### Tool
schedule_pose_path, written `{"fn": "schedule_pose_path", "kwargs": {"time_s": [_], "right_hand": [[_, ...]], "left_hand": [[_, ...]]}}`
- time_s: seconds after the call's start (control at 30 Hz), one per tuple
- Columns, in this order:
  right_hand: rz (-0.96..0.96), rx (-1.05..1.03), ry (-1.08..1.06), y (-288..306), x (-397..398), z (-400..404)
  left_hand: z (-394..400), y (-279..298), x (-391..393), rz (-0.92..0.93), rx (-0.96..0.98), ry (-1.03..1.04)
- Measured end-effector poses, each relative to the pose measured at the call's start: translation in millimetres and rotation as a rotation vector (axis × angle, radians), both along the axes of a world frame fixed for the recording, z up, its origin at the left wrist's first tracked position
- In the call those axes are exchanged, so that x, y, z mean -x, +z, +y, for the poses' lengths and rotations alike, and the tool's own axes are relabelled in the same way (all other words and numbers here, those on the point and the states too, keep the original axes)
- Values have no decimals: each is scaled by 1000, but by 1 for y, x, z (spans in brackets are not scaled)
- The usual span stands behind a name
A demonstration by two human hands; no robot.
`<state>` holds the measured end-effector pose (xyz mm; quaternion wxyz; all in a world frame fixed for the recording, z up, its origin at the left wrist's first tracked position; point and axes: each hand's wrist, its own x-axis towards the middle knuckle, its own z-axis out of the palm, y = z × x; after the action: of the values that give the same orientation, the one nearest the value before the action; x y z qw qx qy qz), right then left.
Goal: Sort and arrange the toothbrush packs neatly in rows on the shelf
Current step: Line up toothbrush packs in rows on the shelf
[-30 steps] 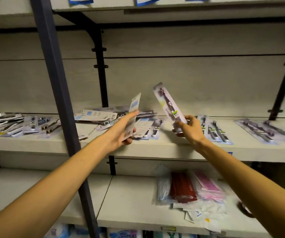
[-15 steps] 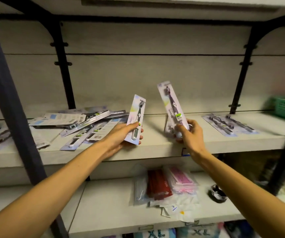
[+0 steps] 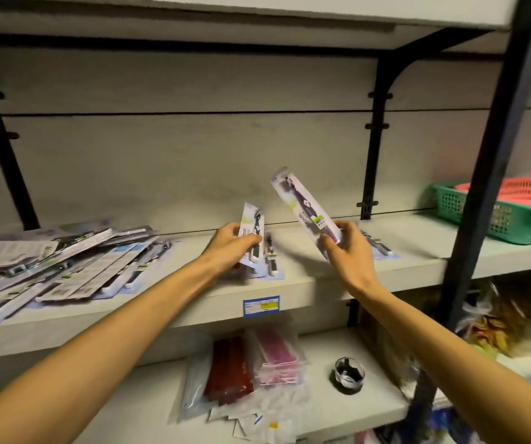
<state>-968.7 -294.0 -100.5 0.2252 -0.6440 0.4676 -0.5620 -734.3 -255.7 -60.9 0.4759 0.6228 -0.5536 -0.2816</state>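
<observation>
My left hand (image 3: pixel 230 246) grips a toothbrush pack (image 3: pixel 252 233) with a black and white brush, held low over the middle shelf (image 3: pixel 306 283). A similar pack (image 3: pixel 271 259) lies flat on the shelf just under and to the right of it. My right hand (image 3: pixel 347 248) holds a second pack (image 3: pixel 306 208) with a dark purple brush, raised and tilted up to the left. A loose heap of toothbrush packs (image 3: pixel 65 264) covers the shelf's left part. More packs (image 3: pixel 378 246) lie flat behind my right hand, mostly hidden.
A green basket (image 3: pixel 495 219) with a red one inside stands on the shelf at the right, past a dark upright post (image 3: pixel 482 200). On the lower shelf lie red and pink packets (image 3: pixel 251 360) and a small dark jar (image 3: pixel 349 374). A blue price label (image 3: pixel 261 305) marks the shelf edge.
My view has swung right, bringing the green basket and post into sight. My left hand has carried its pack rightward and down toward the pack lying on the shelf. My right hand still holds its pack up.
</observation>
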Motion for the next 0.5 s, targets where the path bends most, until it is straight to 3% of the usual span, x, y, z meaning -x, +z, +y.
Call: {"fn": "schedule_pose_path", "kwargs": {"time_s": [0.23, 0.4, 0.5], "right_hand": [[155, -11, -51, -7, 79, -41], [301, -44, -147, -13, 106, -56], [491, -86, -220, -18, 111, -58]], "left_hand": [[-50, -15, 73, -154, 55, 17], [-67, -28, 101, -596, 57, 66], [-69, -34, 105, -697, 95, 88]]}}
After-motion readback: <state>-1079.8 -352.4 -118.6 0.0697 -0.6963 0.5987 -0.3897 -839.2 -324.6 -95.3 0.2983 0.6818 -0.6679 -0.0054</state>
